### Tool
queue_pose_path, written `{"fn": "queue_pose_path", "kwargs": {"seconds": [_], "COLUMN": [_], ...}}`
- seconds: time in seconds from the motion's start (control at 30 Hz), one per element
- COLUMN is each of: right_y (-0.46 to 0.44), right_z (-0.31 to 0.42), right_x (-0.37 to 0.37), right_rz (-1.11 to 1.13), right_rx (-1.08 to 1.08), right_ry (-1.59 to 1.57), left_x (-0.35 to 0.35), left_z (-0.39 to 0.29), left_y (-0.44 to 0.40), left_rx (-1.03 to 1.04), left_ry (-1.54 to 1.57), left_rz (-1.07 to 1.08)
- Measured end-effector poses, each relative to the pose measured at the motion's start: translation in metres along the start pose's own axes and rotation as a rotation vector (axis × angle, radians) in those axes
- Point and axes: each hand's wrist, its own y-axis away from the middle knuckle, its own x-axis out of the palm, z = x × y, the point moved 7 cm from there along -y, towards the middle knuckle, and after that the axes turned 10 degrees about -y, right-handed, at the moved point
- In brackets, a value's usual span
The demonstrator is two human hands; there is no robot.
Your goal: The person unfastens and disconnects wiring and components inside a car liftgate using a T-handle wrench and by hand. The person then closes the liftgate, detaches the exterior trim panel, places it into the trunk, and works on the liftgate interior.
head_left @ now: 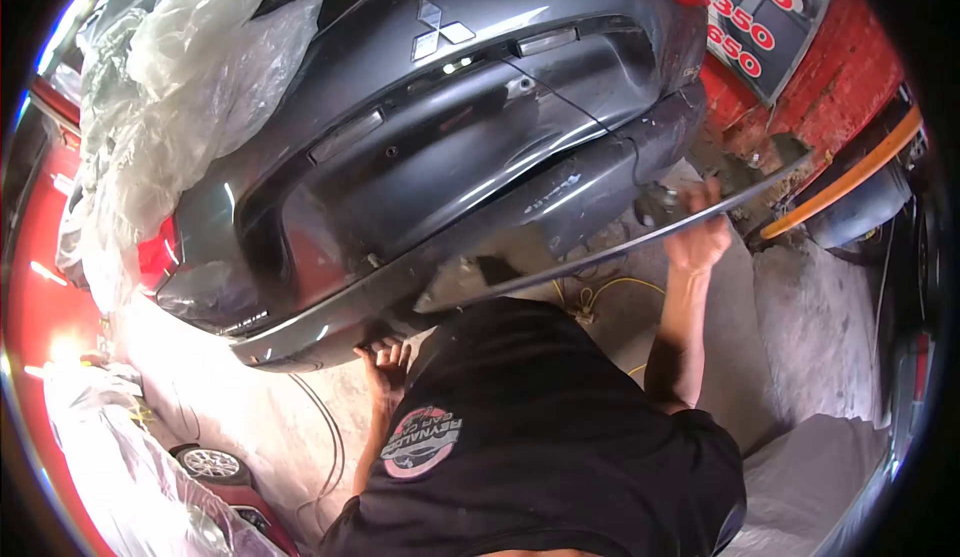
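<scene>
The rear of a dark grey car [440,157] fills the upper middle, with a three-diamond emblem on its lid. Below it runs the grey bumper [340,307]. My left hand [387,361] is at the bumper's lower edge, fingers spread and fingertips close to or touching it. On the right, my right hand [700,232] grips a long, thin dark strip [600,254], with fingers above it and palm below. The strip slants from near my chest up to the right, one end beyond my hand. A thin black cable [565,97] hangs from the lid across the recess.
Crumpled clear plastic sheeting [180,87] covers the car's left side. A yellow cord [585,307] lies on the concrete floor [810,327]. To the right are an orange curved bar [850,182] and a sign with numbers [765,17]. A small red toy-like car [230,487] sits lower left.
</scene>
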Motion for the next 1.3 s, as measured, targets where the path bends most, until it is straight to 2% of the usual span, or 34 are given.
{"fn": "queue_pose_path", "kwargs": {"seconds": [0.07, 0.1, 0.13, 0.17, 0.23, 0.27, 0.3, 0.33, 0.37, 0.43, 0.47, 0.5, 0.53, 0.6, 0.63, 0.73, 0.8, 0.83, 0.87, 0.93, 0.97, 1.03, 1.1, 1.13, 1.17, 1.2, 1.23, 1.3], "right_y": [0.007, 0.011, 0.016, 0.012, 0.010, 0.011, 0.009, 0.010, 0.011, 0.013, 0.016, 0.022, 0.024, 0.032, 0.046, 0.041, 0.027, 0.020, 0.008, -0.024, -0.035, -0.074, -0.116, -0.117, -0.119, -0.127, -0.095, -0.091], "right_z": [0.043, 0.057, 0.071, 0.083, 0.112, 0.124, 0.131, 0.137, 0.145, 0.155, 0.160, 0.172, 0.171, 0.177, 0.193, 0.189, 0.190, 0.188, 0.190, 0.184, 0.156, 0.160, 0.162, 0.137, 0.120, 0.116, 0.094, 0.073], "right_x": [-0.014, -0.010, -0.006, -0.014, -0.015, -0.018, -0.014, -0.009, -0.004, 0.006, 0.006, -0.011, -0.008, -0.003, -0.031, -0.018, 0.001, 0.012, 0.027, 0.069, 0.114, 0.152, 0.194, 0.247, 0.288, 0.316, 0.362, 0.391], "right_rz": [-0.022, -0.103, -0.191, -0.191, 0.141, 0.134, 0.208, 0.283, 0.311, 0.269, 0.229, 0.082, 0.080, -0.068, -0.343, -0.034, 0.149, 0.230, 0.316, 0.444, 0.436, 0.458, 0.540, 0.719, 0.730, 0.422, 0.163, 0.711], "right_rx": [-0.189, -0.276, -0.357, -0.346, -0.216, -0.222, -0.182, -0.142, -0.166, -0.209, -0.247, -0.405, -0.405, -0.573, -0.766, -0.570, -0.450, -0.392, -0.324, -0.202, -0.032, -0.179, -0.058, 0.061, 0.065, -0.266, -0.534, -0.363], "right_ry": [0.135, 0.174, 0.214, 0.201, 0.067, 0.066, -0.078, -0.224, -0.183, -0.180, -0.171, -0.011, -0.012, 0.328, 0.411, 0.122, -0.079, -0.168, -0.255, -0.325, -0.163, -0.200, -0.180, -0.215, -0.324, -0.107, 0.212, -0.073], "left_x": [-0.003, -0.001, -0.002, 0.000, -0.002, -0.007, -0.007, 0.005, 0.014, 0.029, 0.038, 0.055, 0.069, 0.080, 0.083, 0.064, 0.035, 0.025, 0.020, 0.032, 0.038, 0.043, 0.051, 0.053, 0.060, 0.069, 0.068, 0.078], "left_z": [0.004, 0.003, 0.001, -0.001, -0.002, 0.002, 0.004, 0.000, 0.000, -0.001, -0.001, 0.002, 0.006, 0.006, 0.008, 0.018, 0.023, 0.030, 0.034, 0.036, 0.036, 0.043, 0.055, 0.055, 0.050, 0.039, 0.045, 0.050], "left_y": [0.000, 0.007, 0.009, 0.011, 0.013, 0.010, 0.007, 0.015, 0.024, 0.032, 0.030, 0.034, 0.036, 0.032, 0.029, 0.032, 0.031, 0.017, 0.009, -0.005, -0.002, -0.001, 0.005, 0.010, 0.013, 0.012, 0.002, 0.001], "left_rx": [-0.106, -0.152, -0.179, -0.182, -0.197, -0.225, -0.252, -0.253, -0.270, -0.328, -0.328, -0.358, -0.386, -0.361, -0.344, -0.336, -0.422, -0.417, -0.410, -0.266, -0.188, -0.153, -0.122, -0.058, 0.014, 0.096, 0.135, 0.162], "left_ry": [-0.137, -0.123, -0.137, -0.130, -0.137, -0.206, -0.275, -0.283, -0.376, -0.617, -0.626, -0.725, -0.819, -0.896, -0.968, -1.025, -0.406, -0.200, -0.173, 0.182, 0.143, 0.203, 0.257, 0.255, 0.253, 0.249, 0.266, 0.333], "left_rz": [0.089, -0.003, -0.007, 0.004, 0.016, 0.082, 0.150, 0.151, 0.107, 0.085, 0.089, 0.131, 0.172, 0.204, 0.282, 0.389, 0.004, 0.065, 0.063, 0.118, 0.075, 0.110, 0.159, 0.155, 0.158, 0.167, 0.285, 0.370]}}
